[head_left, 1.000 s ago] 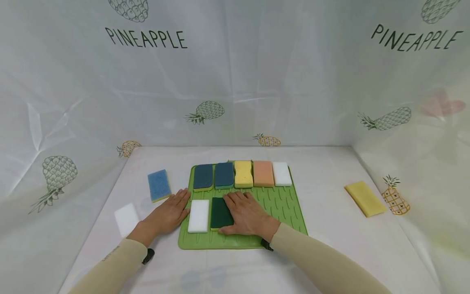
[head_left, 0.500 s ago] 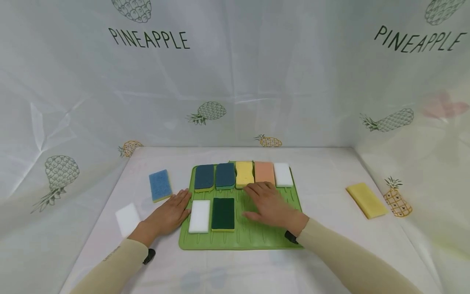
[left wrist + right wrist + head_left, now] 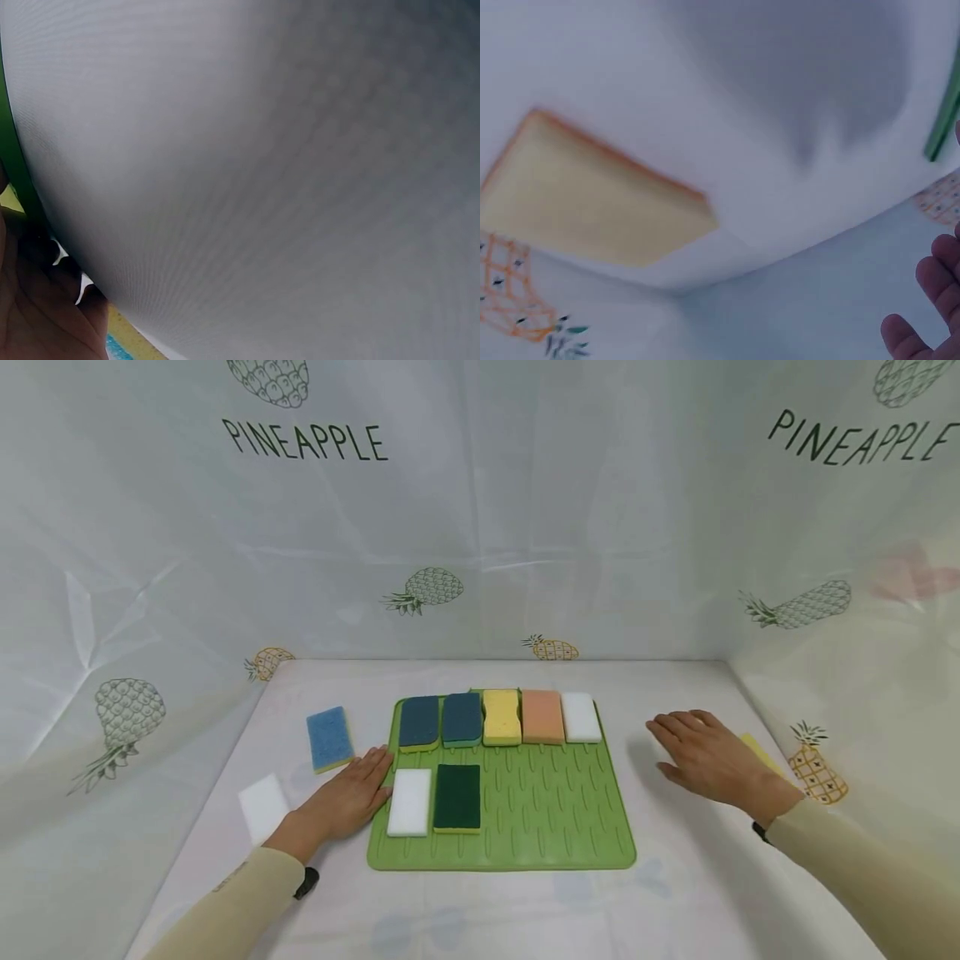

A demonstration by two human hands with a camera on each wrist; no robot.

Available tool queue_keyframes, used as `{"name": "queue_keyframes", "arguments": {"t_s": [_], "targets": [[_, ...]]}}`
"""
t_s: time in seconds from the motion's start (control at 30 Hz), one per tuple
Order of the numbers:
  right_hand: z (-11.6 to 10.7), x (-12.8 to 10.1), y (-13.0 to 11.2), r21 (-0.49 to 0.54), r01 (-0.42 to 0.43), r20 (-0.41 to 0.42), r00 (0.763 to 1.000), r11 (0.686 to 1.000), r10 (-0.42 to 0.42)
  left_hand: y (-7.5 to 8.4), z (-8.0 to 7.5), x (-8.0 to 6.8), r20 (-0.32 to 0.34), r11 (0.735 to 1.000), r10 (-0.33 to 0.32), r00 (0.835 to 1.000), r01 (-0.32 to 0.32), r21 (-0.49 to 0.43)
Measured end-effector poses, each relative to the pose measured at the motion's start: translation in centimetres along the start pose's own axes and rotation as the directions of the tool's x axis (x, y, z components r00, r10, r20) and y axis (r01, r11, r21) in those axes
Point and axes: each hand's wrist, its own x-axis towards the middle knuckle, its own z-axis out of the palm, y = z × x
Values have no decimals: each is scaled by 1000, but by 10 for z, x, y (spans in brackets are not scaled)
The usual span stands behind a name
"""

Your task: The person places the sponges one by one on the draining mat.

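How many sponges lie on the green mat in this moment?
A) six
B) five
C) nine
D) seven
D: the green mat carries a back row of five sponges, from the dark blue one to the white one, and a front row of two, a white sponge and a dark green sponge.

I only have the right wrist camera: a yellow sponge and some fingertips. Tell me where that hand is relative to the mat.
Observer: The right hand is open over the table, right of the green mat, holding nothing. The yellow sponge lies just beyond it.
Operator: Now report the left hand.
Observer: The left hand lies flat at the mat's left edge, fingertips beside a white sponge.
Operator: Count the sponges on the mat.
Observer: Seven: five in the back row, two in front.
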Motion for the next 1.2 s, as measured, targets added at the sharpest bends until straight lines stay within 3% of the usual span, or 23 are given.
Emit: {"name": "queue_keyframes", "arguments": {"t_s": [0.23,0.43,0.63,0.87,1.03,1.2], "targets": [[-1,-67,54,-83,56,66,997,995,-51,1,-1,0,2,1000,4,1000,-4,12],[0,-100,79,-87,44,131,991,995,-33,0,0,0,-2,1000,10,1000,-10,22],[9,-116,87,-101,61,124,991,993,-49,0,0,0,-13,1000,15,1000,-14,24],[18,-124,90,-42,11,88,996,999,-7,0,0,-1,-9,1000,7,1000,-6,20],[24,-126,93,-23,50,39,998,999,-49,2,-1,-1,-1,1000,0,1000,0,20],[25,-127,96,-23,53,78,996,998,-51,3,-2,0,12,1000,-5,1000,4,29]]}}
